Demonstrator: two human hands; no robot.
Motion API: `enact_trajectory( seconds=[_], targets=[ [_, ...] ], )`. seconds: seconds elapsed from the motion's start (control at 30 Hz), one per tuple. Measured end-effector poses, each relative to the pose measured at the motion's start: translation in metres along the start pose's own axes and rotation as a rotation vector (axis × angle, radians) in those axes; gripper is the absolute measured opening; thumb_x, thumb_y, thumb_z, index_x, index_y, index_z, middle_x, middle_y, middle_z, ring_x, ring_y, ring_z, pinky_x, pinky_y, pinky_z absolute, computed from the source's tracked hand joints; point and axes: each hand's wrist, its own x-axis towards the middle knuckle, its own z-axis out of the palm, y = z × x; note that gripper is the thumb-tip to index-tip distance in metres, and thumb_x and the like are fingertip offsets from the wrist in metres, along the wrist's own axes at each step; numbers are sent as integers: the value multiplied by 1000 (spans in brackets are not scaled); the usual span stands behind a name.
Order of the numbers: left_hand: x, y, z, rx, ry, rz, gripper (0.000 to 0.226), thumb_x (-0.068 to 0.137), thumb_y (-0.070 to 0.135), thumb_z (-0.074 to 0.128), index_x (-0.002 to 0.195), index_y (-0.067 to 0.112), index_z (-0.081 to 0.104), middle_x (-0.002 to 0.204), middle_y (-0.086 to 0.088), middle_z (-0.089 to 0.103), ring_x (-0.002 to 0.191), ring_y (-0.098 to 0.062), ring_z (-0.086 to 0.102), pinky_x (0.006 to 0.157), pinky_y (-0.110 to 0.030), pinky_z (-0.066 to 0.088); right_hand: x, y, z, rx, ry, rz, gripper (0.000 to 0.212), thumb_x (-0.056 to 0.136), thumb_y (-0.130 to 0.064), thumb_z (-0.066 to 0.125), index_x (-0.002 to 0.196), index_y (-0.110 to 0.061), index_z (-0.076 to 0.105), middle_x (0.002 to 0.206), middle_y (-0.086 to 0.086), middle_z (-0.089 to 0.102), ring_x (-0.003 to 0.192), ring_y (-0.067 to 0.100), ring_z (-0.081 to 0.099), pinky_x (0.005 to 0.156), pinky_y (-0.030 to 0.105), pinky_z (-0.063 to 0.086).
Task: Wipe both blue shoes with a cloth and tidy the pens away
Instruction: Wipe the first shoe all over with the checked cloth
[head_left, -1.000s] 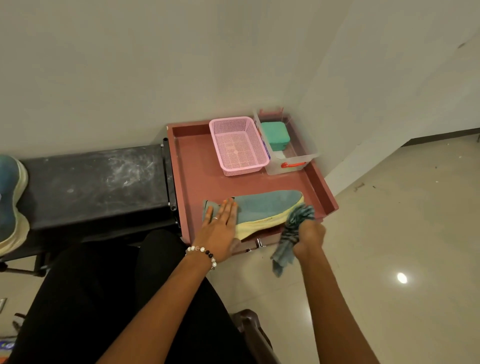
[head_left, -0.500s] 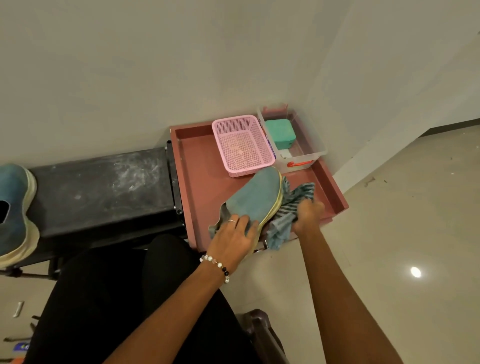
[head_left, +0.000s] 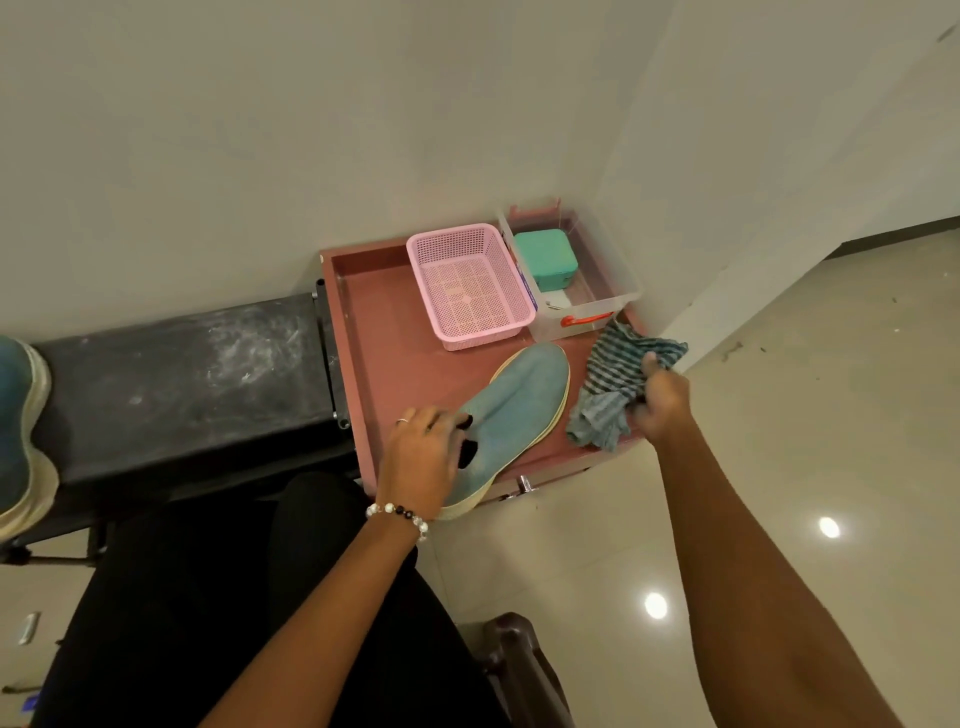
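Pink basket (head_left: 470, 288) at red tray's (head_left: 374, 332) far end; clear bin (head_left: 597, 306) just right, green box (head_left: 545, 257) inside.

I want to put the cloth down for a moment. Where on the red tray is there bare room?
The red tray is bare along its left side, between its left wall and the pink basket. The right half is crowded: blue shoe, striped cloth in the right hand, clear bin.
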Motion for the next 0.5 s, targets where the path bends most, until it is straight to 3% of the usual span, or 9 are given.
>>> enact_trajectory(
  seconds=[0.1, 0.17, 0.23, 0.3, 0.33, 0.43, 0.5],
  targets=[
    [4, -4, -3, -73, 16, -234, 16, 84, 3, 66, 98, 4, 73, 93, -12, 68, 87, -33, 60, 77, -34, 45, 6, 19, 1, -576, 60, 10, 24, 92, -19, 53, 112, -7, 55, 115, 16, 62, 99, 33, 61, 87, 44, 53],
    [7, -6, -4, -144, -17, -361, 19, 87, 6, 65, 104, 3, 71, 101, -13, 68, 94, -31, 61, 86, -35, 46, -10, 27, 5, -877, 258, -165, 31, 90, -15, 51, 116, 1, 55, 118, 20, 59, 108, 38, 55, 91, 45, 48],
    [9, -9, -2, -219, -30, -468, 23, 87, 10, 66, 109, 4, 70, 107, -12, 68, 93, -27, 63, 87, -36, 50, -39, 38, 14, -933, 342, -407, 31, 91, -15, 52, 114, 5, 56, 111, 23, 60, 106, 38, 56, 88, 45, 48],
    [11, -11, -1, -280, -80, -551, 28, 87, 16, 69, 113, 5, 68, 109, -10, 68, 92, -23, 64, 86, -31, 52, -69, 62, 25, -884, 120, -547, 32, 89, -20, 59, 111, 4, 59, 99, 17, 62, 97, 32, 59, 86, 44, 49],
    [12, -11, -1, -322, -116, -590, 32, 86, 18, 70, 115, 5, 67, 109, -9, 69, 92, -20, 64, 86, -28, 51, -85, 74, 31, -867, 1, -527, 40, 87, -26, 64, 115, 2, 59, 98, 15, 62, 96, 29, 59, 87, 42, 48],
    [12, -12, -2, -452, -211, -718, 42, 84, 23, 74, 120, 4, 64, 115, -9, 68, 96, -13, 61, 84, -18, 43, -107, 112, 50, -889, -178, -340, 79, 71, -53, 75, 126, -3, 48, 117, 15, 56, 106, 31, 55, 87, 39, 49],
    [11, -12, -5, -471, -271, -749, 49, 83, 27, 75, 125, 5, 62, 122, -8, 65, 100, -11, 60, 85, -16, 41, -113, 125, 63, -935, -196, -240, 87, 64, -57, 77, 124, -5, 42, 120, 18, 53, 106, 34, 54, 81, 38, 48]
  ],
)
